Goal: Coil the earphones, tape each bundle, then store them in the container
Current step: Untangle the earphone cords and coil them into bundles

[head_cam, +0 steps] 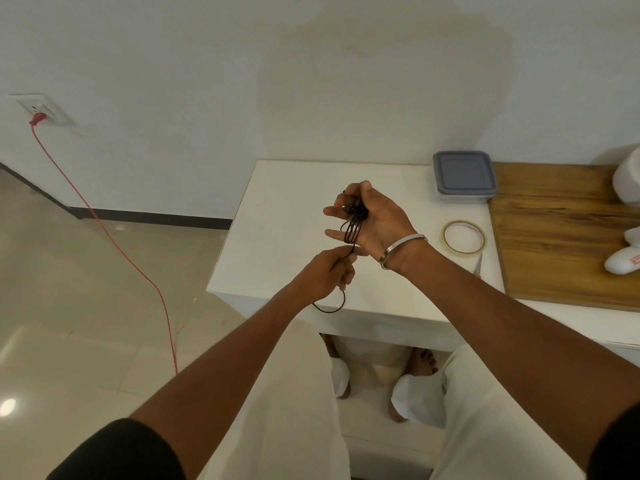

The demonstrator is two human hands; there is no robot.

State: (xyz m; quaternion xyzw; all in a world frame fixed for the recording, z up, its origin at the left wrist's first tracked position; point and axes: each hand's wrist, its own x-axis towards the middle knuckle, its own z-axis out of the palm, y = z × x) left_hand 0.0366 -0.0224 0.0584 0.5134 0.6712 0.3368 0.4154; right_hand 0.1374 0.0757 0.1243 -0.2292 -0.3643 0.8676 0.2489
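Black earphones [354, 225] are wound in several loops around the fingers of my right hand [372, 218], which is raised above the white table [277, 216] with palm toward me. My left hand [327, 273] pinches the loose end of the cable just below the coil; a short loop of it [334, 306] hangs under that hand. A roll of clear tape [464, 236] lies flat on the table to the right of my right wrist. The container [464, 176], clear with a grey lid on, stands at the table's back right.
Scissors [478, 265] lie partly hidden behind my right forearm. A wooden board [554, 237] sits on the right with white objects [627, 251] on it. A red cable [104, 223] runs from a wall socket across the floor at left.
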